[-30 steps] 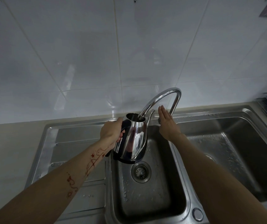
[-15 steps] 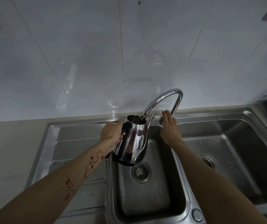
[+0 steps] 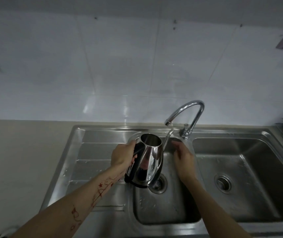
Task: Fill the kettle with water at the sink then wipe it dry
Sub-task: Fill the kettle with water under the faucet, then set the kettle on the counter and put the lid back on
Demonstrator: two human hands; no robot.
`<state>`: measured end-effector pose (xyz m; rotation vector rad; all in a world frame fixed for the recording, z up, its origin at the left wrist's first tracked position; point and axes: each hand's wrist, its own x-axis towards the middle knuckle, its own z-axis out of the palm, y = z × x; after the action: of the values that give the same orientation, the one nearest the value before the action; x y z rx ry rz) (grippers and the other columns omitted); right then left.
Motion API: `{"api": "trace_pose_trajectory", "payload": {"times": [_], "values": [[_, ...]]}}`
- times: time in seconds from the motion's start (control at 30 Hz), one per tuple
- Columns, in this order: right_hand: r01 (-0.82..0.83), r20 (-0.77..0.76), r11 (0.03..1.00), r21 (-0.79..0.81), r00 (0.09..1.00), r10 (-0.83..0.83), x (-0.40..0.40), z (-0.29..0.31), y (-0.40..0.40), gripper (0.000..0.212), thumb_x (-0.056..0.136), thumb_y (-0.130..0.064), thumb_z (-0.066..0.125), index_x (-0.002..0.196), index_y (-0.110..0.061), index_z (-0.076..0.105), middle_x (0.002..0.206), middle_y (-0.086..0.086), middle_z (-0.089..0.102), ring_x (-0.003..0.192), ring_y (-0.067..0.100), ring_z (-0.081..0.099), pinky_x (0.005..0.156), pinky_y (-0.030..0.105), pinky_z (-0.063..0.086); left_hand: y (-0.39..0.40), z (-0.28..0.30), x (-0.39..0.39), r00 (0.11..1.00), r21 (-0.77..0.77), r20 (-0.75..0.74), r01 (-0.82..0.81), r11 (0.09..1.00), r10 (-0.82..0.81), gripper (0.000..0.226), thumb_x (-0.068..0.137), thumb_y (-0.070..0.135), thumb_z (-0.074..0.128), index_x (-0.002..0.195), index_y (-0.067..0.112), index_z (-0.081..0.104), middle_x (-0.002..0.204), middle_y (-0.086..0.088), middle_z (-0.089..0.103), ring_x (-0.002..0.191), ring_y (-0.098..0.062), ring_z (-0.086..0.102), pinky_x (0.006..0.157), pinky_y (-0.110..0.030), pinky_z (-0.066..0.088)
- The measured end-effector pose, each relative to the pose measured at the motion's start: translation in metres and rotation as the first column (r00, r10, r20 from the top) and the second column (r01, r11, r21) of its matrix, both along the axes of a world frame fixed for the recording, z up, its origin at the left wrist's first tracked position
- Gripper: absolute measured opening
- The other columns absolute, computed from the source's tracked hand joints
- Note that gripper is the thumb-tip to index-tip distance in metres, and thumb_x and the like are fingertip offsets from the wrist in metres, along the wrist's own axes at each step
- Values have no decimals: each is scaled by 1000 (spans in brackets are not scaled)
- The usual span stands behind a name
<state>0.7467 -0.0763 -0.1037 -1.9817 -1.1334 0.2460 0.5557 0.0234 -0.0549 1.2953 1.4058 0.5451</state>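
Kettle (image 3: 146, 164): held in my left hand (image 3: 122, 156), whose grip is wrapped closed round the dark handle. It hangs above the left basin of the sink (image 3: 101, 134), base close over the drain (image 3: 159, 185), body tilted with the open mouth facing up toward me. No lid is fitted.

Change noted: half a second ago the tap's outlet sat inside the kettle mouth. Now the kettle is lower and clear of it, with the tap (image 3: 185, 114) outlet up at about 1 o'clock from the mouth and well apart. My right hand (image 3: 183, 156) has come off the tap base, where it rested before, and now hovers at 3 o'clock from the kettle, just beside the thin spout (image 3: 168, 137); its grip is loosely curled and holds nothing.

No stream shows at the outlet (the frame is dim, so a thin trickle could escape me). The water level inside cannot be read.

Judgement: filling appears finished and the tap shut off. Wiping is the step outstanding. No cloth is visible on the bench (image 3: 17, 160) or around the sink, so one must be found first.
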Motion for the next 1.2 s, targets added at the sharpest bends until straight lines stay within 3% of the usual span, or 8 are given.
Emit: {"api": "trace_pose_trajectory", "payload": {"times": [0.1,0.13,0.23,0.4,0.53,0.7,0.93,1.2], "values": [[-49,-27,998,42,998,50,-34,4,-3,33,89,6,54,117,-10,63,109,4,69,96,15,63,83,8,43,-14,2,-41,995,16,42,-89,996,88,53,88,49,54,56,8,64,48,-5,57,41,-17,49,47,-26,43],[-71,-43,996,62,996,74,-47,5,-3,34,88,6,54,116,-12,64,108,3,69,95,15,64,85,11,47,-16,2,-56,991,8,52,-124,992,124,51,88,46,55,55,8,63,48,-5,57,42,-18,49,48,-26,42],[-134,-91,982,130,985,147,-88,6,1,35,87,7,55,113,-14,67,105,-1,70,97,15,65,86,38,55,-21,3,-101,975,-10,66,-214,977,214,47,87,39,55,53,8,62,48,-7,58,39,-16,47,46,-24,39],[-304,-50,931,204,946,320,-170,11,17,37,86,-8,50,118,-17,66,109,-5,69,99,11,66,88,33,54,-20,1,-186,949,-16,72,-306,952,306,43,85,38,59,53,10,61,47,-6,58,35,-14,45,41,-21,34],[-402,-30,894,197,909,415,-241,9,38,41,84,-6,48,121,-17,64,112,-1,68,104,13,65,92,36,53,-7,-2,-262,936,50,55,-351,935,348,50,85,38,60,44,11,60,41,-7,55,32,-16,44,41,-22,33],[-476,6,859,187,875,484,-336,0,60,47,84,5,51,125,-14,61,116,1,67,104,15,64,92,38,54,18,-6,-361,954,78,58,-299,951,295,54,89,38,58,42,11,58,37,-3,51,31,-14,44,40,-21,33],[-378,7,914,144,924,381,-452,-12,75,53,85,11,51,131,-15,55,120,1,65,106,15,62,86,36,56,67,-18,-464,989,92,77,-132,987,125,51,89,34,60,44,10,59,38,-5,52,31,-14,43,36,-18,31],[-249,-38,965,87,967,253,-518,-11,73,58,79,16,46,126,-14,58,115,2,66,107,20,61,89,40,54,97,-44,-514,992,42,129,-2,999,-3,47,91,25,58,47,9,60,38,-6,50,31,-15,40,36,-20,28]]}}
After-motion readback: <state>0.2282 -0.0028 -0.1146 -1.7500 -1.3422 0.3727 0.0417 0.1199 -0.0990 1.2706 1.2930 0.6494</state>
